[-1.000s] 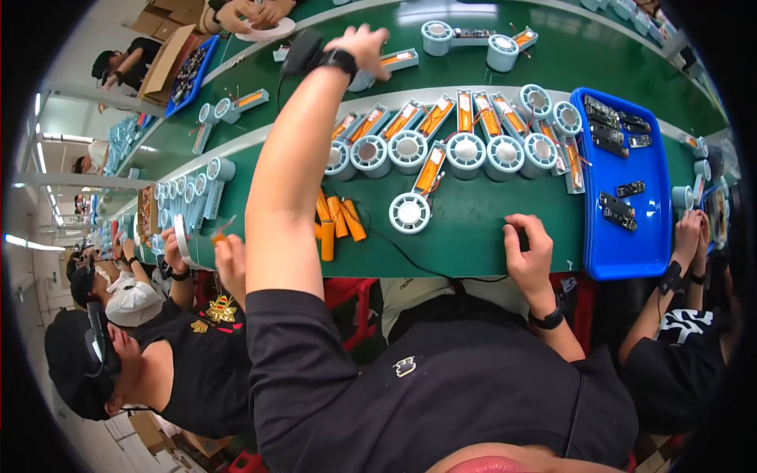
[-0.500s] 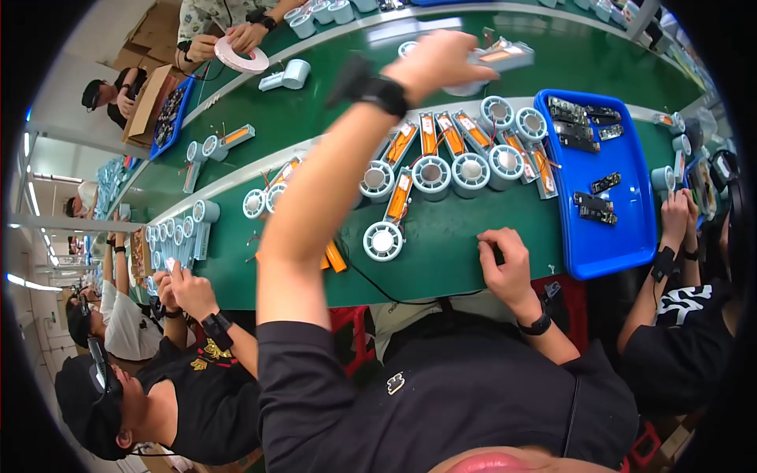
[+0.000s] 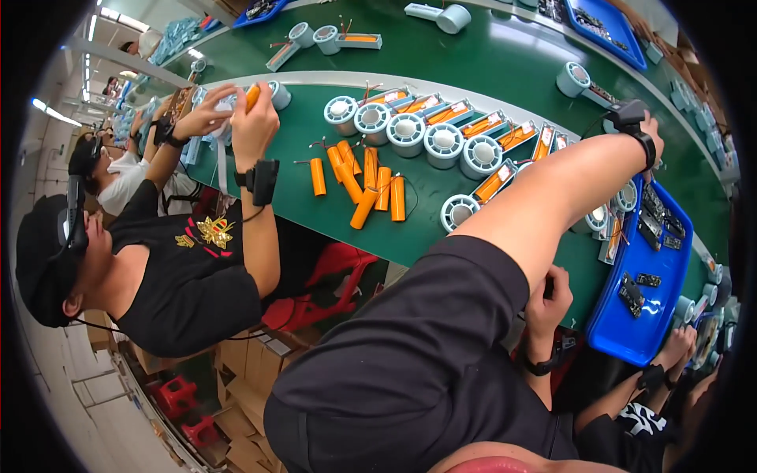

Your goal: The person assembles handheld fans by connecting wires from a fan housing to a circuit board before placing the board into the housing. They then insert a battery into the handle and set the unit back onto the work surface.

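My left arm crosses the picture, and my left hand (image 3: 651, 135) is over the far strip of the bench, above a blue tray. Its wrist device hides most of the fingers. A light blue round part (image 3: 609, 126) shows beside the wrist; whether I hold it cannot be seen. Near the bench's front edge, my right hand (image 3: 550, 303) is closed with curled fingers, nothing visible in it, partly behind my left arm. Before me stands a row of light blue handheld fan bodies (image 3: 443, 142), their open handles holding orange battery cells (image 3: 516, 135). A nearer fan body (image 3: 460, 211) is partly hidden by my arm.
Several loose orange battery cells (image 3: 364, 206) lie on the green bench (image 3: 315, 219). The blue tray (image 3: 623, 335) at right holds small circuit boards (image 3: 631, 294). A fan body (image 3: 574, 79) lies farther back. At left, a co-worker's hands (image 3: 254, 126) hold an orange cell.
The view has turned left, bringing the loose battery cells into sight. My left hand appears farther right, and the fan body formerly visible in it is now mostly hidden. My right hand remains curled.
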